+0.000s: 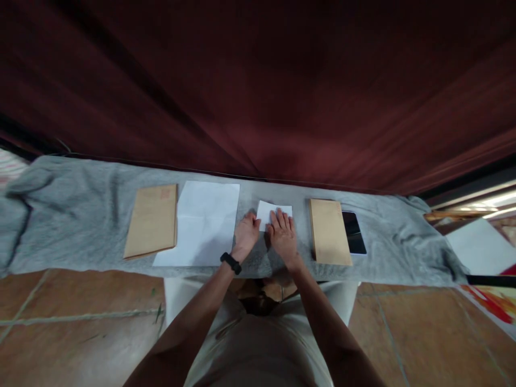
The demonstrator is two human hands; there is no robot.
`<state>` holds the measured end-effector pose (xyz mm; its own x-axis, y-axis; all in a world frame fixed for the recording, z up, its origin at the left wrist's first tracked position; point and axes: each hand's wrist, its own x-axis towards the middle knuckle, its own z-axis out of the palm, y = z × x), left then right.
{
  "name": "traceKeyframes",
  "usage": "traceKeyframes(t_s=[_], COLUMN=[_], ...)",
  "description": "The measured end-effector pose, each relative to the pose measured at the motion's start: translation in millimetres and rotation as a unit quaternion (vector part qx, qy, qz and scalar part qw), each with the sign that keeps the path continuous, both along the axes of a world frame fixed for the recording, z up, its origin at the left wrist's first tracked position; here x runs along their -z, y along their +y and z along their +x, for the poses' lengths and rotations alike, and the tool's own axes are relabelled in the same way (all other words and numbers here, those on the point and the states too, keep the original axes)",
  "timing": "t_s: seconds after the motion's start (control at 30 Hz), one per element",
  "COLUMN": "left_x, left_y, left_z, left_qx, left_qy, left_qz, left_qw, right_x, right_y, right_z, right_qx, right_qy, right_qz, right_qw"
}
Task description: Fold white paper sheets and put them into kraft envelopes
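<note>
A small folded white sheet of paper (264, 210) lies on the grey cloth in front of me. My right hand (282, 236) rests flat on its right part, fingers stretched out and slightly spread. At the paper's left edge, my left hand (246, 231) is closed, thumb and fingertips pinching the edge. A dark band circles my left wrist. Just left of that hand lies a larger white sheet (209, 215) with faint crease lines, its lower right in shadow.
Brown envelopes (151, 220) lie at the left, touching the large sheet. Another stack of brown envelopes (330, 231) sits at the right, beside a dark-screened phone (355, 232). Grey cloth (395, 236) covers the narrow table. A dark red curtain (258, 97) hangs behind it.
</note>
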<state>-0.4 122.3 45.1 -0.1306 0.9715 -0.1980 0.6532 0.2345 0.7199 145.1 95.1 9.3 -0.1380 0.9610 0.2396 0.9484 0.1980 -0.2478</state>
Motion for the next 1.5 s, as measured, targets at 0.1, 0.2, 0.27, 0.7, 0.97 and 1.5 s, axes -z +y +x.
traceKeyframes(t_s=[0.1, 0.2, 0.27, 0.7, 0.97, 1.5], left_x=[2.1, 3.0, 2.7, -11.2, 10.0, 31.4], left_y=[-6, -13, -18, -61, -80, -65], left_z=[-9, -23, -31, -18, 5, -2], left_qx=[0.019, 0.033, 0.041, 0.046, 0.183, 0.172], left_qy=[-0.052, -0.080, -0.083, 0.208, 0.224, 0.266], left_qz=[-0.012, -0.033, -0.044, -0.019, 0.222, 0.193], left_qw=[0.998, 0.996, 0.995, 0.977, 0.931, 0.928], right_x=[-2.7, -5.0, -6.3, 1.3, 1.5, 5.7], right_y=[-11, -29, -41, -62, -67, -80], right_z=[8, 18, 21, -15, -15, 18], right_qx=[0.007, 0.016, 0.017, 0.002, -0.001, 0.097], right_qy=[0.018, 0.038, 0.049, 0.016, -0.003, 0.001], right_qz=[0.007, 0.029, 0.041, 0.000, -0.014, 0.006], right_qw=[1.000, 0.999, 0.998, 1.000, 1.000, 0.995])
